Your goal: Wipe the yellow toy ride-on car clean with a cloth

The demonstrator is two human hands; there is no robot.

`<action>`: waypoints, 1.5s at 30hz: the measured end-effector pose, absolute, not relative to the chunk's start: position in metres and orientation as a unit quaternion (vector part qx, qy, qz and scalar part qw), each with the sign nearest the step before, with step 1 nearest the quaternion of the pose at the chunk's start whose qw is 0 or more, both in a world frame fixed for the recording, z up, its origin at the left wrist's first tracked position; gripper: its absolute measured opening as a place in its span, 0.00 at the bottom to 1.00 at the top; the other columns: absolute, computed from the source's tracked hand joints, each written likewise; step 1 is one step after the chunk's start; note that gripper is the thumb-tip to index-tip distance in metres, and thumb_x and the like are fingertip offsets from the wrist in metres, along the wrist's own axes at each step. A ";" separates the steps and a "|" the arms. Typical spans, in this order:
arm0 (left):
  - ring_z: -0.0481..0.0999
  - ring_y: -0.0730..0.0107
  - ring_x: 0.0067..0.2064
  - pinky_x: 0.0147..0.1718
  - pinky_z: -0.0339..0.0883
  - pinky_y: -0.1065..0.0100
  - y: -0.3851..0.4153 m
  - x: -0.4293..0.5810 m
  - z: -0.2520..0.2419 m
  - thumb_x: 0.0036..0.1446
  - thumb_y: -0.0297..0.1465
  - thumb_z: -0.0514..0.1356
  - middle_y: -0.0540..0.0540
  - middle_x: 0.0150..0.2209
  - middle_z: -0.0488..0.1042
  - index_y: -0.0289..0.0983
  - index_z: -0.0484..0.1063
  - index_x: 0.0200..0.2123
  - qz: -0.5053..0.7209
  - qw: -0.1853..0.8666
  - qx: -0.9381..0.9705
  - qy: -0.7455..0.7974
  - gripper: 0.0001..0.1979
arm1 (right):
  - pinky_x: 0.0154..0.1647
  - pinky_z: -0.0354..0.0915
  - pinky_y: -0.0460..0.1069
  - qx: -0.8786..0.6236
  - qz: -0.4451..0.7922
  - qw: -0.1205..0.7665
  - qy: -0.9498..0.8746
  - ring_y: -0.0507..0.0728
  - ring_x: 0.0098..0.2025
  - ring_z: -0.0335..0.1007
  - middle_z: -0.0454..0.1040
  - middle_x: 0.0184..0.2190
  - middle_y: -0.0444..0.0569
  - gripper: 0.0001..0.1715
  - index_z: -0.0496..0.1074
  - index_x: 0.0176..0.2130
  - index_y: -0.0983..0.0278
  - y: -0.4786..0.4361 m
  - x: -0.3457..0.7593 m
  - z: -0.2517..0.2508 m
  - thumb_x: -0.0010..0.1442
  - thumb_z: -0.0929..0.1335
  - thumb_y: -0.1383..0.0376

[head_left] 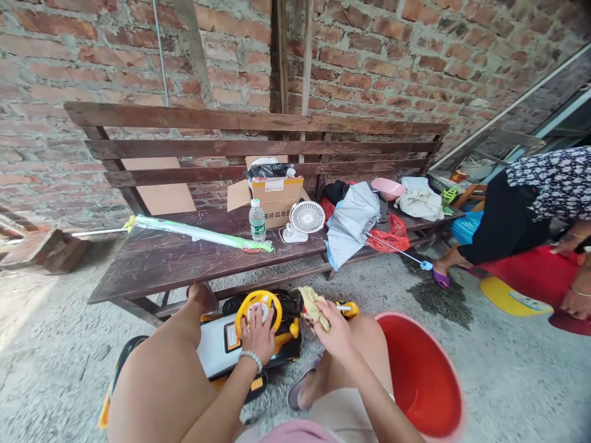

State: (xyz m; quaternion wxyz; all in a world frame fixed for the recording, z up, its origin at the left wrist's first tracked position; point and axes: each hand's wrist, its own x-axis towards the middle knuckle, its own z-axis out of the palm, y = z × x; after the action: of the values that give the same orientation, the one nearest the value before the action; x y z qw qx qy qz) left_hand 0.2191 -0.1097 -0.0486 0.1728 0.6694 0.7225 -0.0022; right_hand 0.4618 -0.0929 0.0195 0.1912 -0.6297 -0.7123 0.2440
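Note:
A toy ride-on car with a white and black body [217,347] stands on the floor between my legs. My left hand [259,339] lies on its yellow steering wheel [239,321], fingers stretched over the rim toward the hub. A pale yellow cloth [310,301] is bunched in my right hand [333,329], against the black front part of the toy beside the yellow end piece [351,309]. The fingers partly cover the cloth, and the spot beneath it is hidden.
A red tub [422,375] stands at my right. Behind the toy, a wooden bench [152,264] carries a water bottle [257,223], white fan [308,218], cardboard box [279,195] and folded umbrella [353,218]. At right, another person's hands hold something red [530,274].

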 end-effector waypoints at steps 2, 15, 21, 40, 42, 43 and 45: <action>0.40 0.44 0.82 0.76 0.37 0.36 -0.107 0.219 -0.046 0.68 0.33 0.53 0.40 0.81 0.44 0.44 0.59 0.77 -0.028 0.177 0.670 0.720 0.35 | 0.70 0.62 0.57 -0.645 0.207 0.142 -0.722 0.65 0.68 0.66 0.68 0.70 0.54 0.34 0.74 0.65 0.58 -0.073 0.459 0.014 0.60 0.67 0.69; 0.38 0.44 0.82 0.75 0.40 0.37 -0.105 0.221 -0.047 0.71 0.35 0.51 0.40 0.82 0.40 0.46 0.55 0.78 -0.043 0.185 0.667 0.720 0.34 | 0.58 0.64 0.54 -0.685 0.133 -0.097 -0.710 0.65 0.61 0.68 0.75 0.60 0.58 0.28 0.74 0.63 0.60 -0.032 0.496 -0.005 0.65 0.69 0.71; 0.36 0.44 0.82 0.76 0.38 0.37 -0.105 0.220 -0.053 0.70 0.35 0.52 0.40 0.82 0.38 0.45 0.57 0.78 -0.029 0.190 0.665 0.721 0.34 | 0.54 0.64 0.51 -0.710 0.135 -0.123 -0.680 0.65 0.61 0.70 0.77 0.58 0.58 0.24 0.79 0.58 0.62 -0.022 0.519 -0.003 0.63 0.71 0.71; 0.37 0.44 0.82 0.75 0.41 0.38 -0.107 0.224 -0.045 0.68 0.35 0.55 0.39 0.82 0.39 0.44 0.56 0.78 -0.032 0.196 0.658 0.727 0.36 | 0.42 0.68 0.52 -0.675 0.266 -0.150 -0.671 0.65 0.41 0.81 0.83 0.32 0.54 0.05 0.81 0.25 0.61 0.031 0.527 0.029 0.43 0.79 0.67; 0.38 0.43 0.82 0.75 0.41 0.38 -0.107 0.225 -0.045 0.69 0.35 0.54 0.38 0.81 0.40 0.44 0.57 0.78 -0.030 0.187 0.659 0.728 0.35 | 0.49 0.69 0.54 -0.678 0.247 -0.140 -0.678 0.68 0.49 0.80 0.85 0.38 0.57 0.06 0.83 0.30 0.61 0.025 0.522 0.026 0.46 0.78 0.66; 0.38 0.42 0.82 0.75 0.41 0.37 -0.108 0.225 -0.045 0.69 0.34 0.54 0.37 0.81 0.40 0.43 0.57 0.78 -0.029 0.184 0.658 0.730 0.35 | 0.52 0.68 0.54 -0.677 0.239 -0.135 -0.683 0.69 0.53 0.79 0.85 0.41 0.58 0.08 0.84 0.33 0.61 0.020 0.518 0.023 0.48 0.78 0.65; 0.38 0.41 0.82 0.75 0.42 0.36 -0.108 0.225 -0.044 0.69 0.34 0.54 0.37 0.81 0.40 0.43 0.57 0.78 -0.029 0.179 0.655 0.734 0.35 | 0.57 0.68 0.55 -0.674 0.229 -0.099 -0.695 0.68 0.58 0.76 0.84 0.48 0.57 0.13 0.85 0.41 0.60 0.006 0.508 0.014 0.55 0.75 0.63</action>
State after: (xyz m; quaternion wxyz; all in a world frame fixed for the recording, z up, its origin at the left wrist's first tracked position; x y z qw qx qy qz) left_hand 0.2253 -0.1081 -0.0444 0.1793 0.6547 0.7338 -0.0286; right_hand 0.5078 0.0056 0.0141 -0.0985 -0.6741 -0.6953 0.2290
